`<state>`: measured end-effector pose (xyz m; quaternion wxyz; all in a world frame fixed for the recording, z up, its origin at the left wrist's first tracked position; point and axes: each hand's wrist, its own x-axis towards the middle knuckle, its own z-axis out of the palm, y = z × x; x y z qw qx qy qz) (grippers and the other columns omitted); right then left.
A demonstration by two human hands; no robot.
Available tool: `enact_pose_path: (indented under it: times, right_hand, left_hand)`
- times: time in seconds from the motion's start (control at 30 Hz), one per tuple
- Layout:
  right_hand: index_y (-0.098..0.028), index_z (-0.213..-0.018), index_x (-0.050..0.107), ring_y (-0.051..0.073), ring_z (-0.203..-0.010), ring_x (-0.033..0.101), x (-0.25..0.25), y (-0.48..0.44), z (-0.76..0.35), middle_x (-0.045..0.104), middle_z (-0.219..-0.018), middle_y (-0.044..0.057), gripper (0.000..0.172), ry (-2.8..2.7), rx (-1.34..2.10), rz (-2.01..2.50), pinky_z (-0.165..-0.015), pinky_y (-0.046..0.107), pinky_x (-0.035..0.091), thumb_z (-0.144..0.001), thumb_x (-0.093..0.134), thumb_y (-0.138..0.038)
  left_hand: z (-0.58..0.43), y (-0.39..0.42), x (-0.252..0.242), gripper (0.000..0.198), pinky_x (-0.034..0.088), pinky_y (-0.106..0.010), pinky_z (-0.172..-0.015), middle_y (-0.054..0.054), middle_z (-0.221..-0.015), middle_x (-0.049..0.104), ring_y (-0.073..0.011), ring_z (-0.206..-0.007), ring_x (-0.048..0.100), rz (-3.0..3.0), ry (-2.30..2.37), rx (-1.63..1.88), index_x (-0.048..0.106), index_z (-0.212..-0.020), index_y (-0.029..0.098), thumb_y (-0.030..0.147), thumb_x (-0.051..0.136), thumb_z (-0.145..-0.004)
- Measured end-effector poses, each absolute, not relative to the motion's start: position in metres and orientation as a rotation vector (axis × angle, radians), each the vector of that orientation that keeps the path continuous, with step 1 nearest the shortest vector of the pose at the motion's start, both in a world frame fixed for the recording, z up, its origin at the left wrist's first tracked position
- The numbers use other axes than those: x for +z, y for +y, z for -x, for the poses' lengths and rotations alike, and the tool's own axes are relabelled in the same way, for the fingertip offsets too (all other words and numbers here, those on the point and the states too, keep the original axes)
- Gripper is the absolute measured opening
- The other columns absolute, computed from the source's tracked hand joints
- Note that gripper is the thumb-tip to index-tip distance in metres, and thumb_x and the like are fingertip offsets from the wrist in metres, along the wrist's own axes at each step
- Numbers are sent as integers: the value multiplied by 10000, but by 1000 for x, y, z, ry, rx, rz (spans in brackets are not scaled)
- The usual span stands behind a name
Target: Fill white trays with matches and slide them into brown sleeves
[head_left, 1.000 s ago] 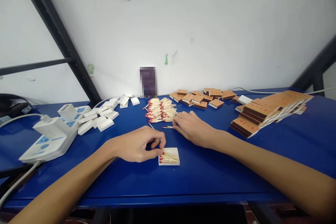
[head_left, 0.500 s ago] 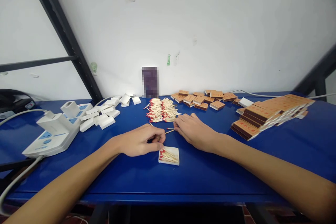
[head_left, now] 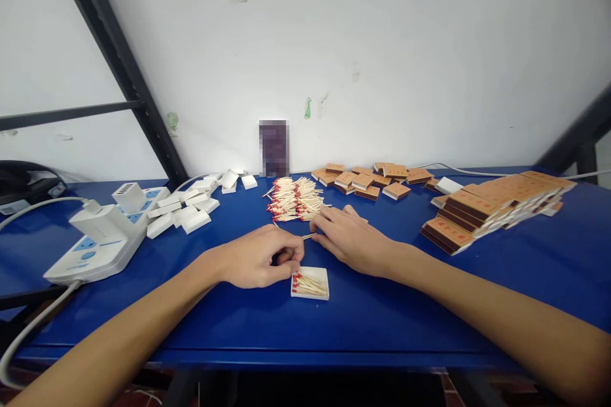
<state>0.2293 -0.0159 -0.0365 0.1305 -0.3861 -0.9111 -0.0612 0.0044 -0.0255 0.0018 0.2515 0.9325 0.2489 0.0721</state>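
Observation:
My left hand [head_left: 265,257] is closed, its fingers curled, with the thumb at the upper left corner of a small white matchbox tray [head_left: 326,291]. Red-headed matches [head_left: 309,284] lie inside the tray. What the left fingers hold, if anything, is hidden. My right hand [head_left: 351,235] is closed in a pinch at the end of a matchstick [head_left: 309,236], which spans the small gap between the hands. Just beyond them lies a large heap of red-tipped matchsticks [head_left: 293,198].
White inner trays [head_left: 193,206] are piled on the left beside a power strip [head_left: 109,248] with chargers. Brown matchbox sleeves [head_left: 365,179] lie at the back right, near a tall stack of matchboxes [head_left: 482,206]. A pixelated dark rectangle [head_left: 273,148] stands against the wall.
My right hand has shifted slightly left, its fingertips closing onto the matchstick between the hands. The left hand stays nearly in place by the tray. The view has shifted a little.

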Motion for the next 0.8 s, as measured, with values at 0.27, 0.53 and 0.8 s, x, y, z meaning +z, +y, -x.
enact_pose_path:
  times: [0.27, 0.53, 0.8]
  right_hand:
    - [-175, -913, 552, 191, -816, 533, -35, -17, -230, 602, -949, 63, 198, -2682, -182, 1160, -736, 337, 308, -1007, 385, -225]
    - [-180, -971, 587, 225, -882, 546, -36, -7, -235, 609, -1002, 81, 159, -2557, -325, 1329, -750, 357, 316, -977, 440, -240]
    - [-192, -1046, 599, 241, -941, 548, -36, -3, -234, 614, -1035, 85, 185, -2564, -256, 1355, -792, 375, 328, -980, 431, -228]
  left_hand:
    - [1, -14, -2, 186, 319, -225, -543, 44, -625, 478, -94, -553, 414, -2516, 804, 328, 498, -780, 171, 292, 462, -917]
    - [28, 17, -6, 145, 326, -253, -608, 21, -711, 535, -132, -624, 485, -2884, 1122, 307, 590, -971, 202, 225, 492, -867]
    - [25, 16, -7, 145, 322, -251, -604, 14, -703, 524, -126, -625, 460, -2853, 1020, 257, 602, -857, 186, 243, 475, -898]
